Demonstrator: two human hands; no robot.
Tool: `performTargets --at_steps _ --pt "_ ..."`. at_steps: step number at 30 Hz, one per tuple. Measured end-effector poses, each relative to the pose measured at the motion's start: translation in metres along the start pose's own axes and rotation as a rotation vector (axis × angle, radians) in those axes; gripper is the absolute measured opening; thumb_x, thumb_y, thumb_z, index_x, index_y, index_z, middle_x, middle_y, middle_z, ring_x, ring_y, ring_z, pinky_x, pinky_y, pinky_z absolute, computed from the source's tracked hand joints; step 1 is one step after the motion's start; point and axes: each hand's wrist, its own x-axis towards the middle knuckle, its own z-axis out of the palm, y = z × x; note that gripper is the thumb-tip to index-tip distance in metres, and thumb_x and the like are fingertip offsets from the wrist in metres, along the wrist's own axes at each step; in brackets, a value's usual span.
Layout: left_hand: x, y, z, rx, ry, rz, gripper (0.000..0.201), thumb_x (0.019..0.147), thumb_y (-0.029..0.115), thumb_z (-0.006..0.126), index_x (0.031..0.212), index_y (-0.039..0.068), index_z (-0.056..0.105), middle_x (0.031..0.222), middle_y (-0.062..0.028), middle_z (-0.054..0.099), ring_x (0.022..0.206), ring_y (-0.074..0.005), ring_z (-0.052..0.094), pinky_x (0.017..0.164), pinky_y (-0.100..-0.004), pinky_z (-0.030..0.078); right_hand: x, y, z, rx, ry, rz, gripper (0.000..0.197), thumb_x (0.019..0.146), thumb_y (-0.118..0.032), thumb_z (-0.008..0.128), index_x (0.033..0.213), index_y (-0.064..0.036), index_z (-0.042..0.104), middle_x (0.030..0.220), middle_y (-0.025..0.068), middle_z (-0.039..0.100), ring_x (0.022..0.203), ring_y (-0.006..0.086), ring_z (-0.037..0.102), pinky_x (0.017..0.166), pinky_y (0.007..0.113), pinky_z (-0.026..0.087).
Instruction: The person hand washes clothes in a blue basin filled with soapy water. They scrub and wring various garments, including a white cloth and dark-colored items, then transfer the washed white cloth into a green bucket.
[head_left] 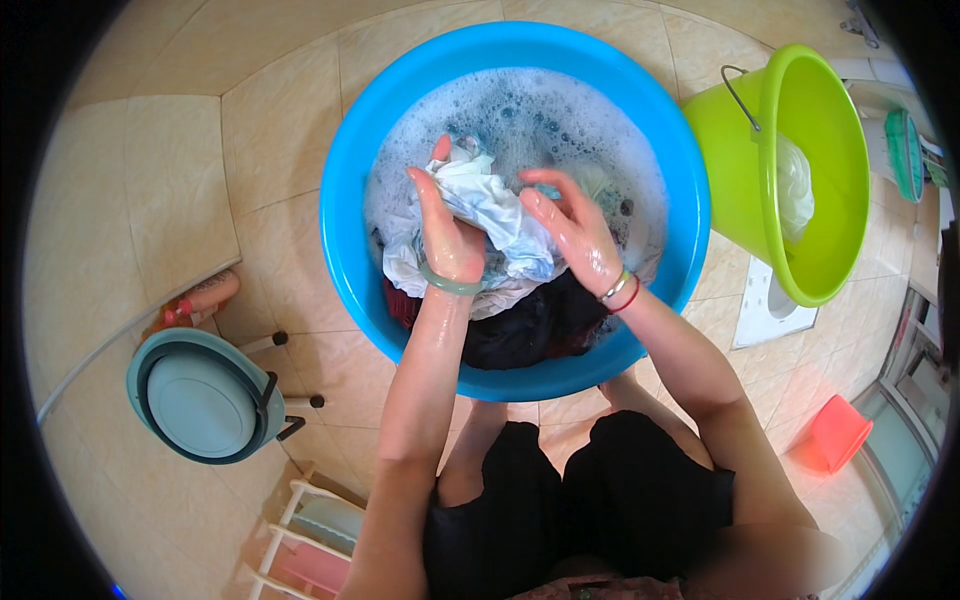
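Tiled floor (285, 225): green bucket (735, 160) crowds the blue tub (338, 225) at right, grey-blue basin (200, 402) left. Your left hand (448, 232) cups white cloth (492, 208); right hand (582, 238) spread beside it.

Downward fisheye view from head height

I'm running my eye across the head view, and I can't read one word, number or sign in it. The white cloth (500, 215) shows pale blue patches I can't make out as lettering; the blue tub (343, 205) and green bucket (733, 165) give me plain colour. Over by the wall, the pinkish-orange bottle (212, 292) is too small to read.
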Motion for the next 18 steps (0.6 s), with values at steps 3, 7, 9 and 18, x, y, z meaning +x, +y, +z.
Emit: performTargets --at_steps 3,7,9,18 --pt "-0.003 0.009 0.006 0.026 -0.14 -0.007 0.06 0.1 0.051 0.037 0.147 0.013 0.034 0.135 -0.0084 0.05 0.119 -0.0241 0.05 0.103 -0.0395 0.039 0.01 0.002 -0.009 -0.155 -0.047 -0.068 0.027 0.085 -0.017 0.074 0.106 -0.0032 0.065 0.085 0.0045 0.067 0.071 0.005 0.058 0.066 0.02 0.047" --pt "-0.008 0.024 0.015 0.355 -0.182 0.061 0.058 0.097 0.029 0.058 0.146 0.008 0.035 0.132 -0.0102 0.051 0.12 -0.0201 0.05 0.103 -0.0358 0.039 0.01 -0.018 -0.018 0.047 0.119 -0.245 0.019 0.088 -0.012 0.071 0.103 -0.0022 0.067 0.089 0.0024 0.068 0.078 0.0063 0.059 0.068 0.022 0.048" --pt "-0.011 0.03 0.004 0.512 -0.127 0.102 0.061 0.091 0.016 0.065 0.145 0.007 0.037 0.129 -0.0107 0.054 0.116 -0.0198 0.053 0.101 -0.034 0.041 0.007 -0.045 -0.023 0.178 0.16 -0.26 0.017 0.089 -0.011 0.069 0.103 -0.0025 0.067 0.091 0.0009 0.067 0.079 0.0066 0.059 0.069 0.021 0.047" --pt "-0.019 0.045 0.001 0.261 -0.041 0.011 0.025 0.094 0.016 0.063 0.117 0.011 0.054 0.116 -0.0041 0.06 0.109 -0.0177 0.057 0.093 -0.0345 0.046 0.004 -0.075 -0.03 -0.099 0.048 -0.401 0.032 0.085 -0.018 0.073 0.113 -0.0064 0.061 0.093 0.0003 0.063 0.083 0.0106 0.058 0.073 0.022 0.045"
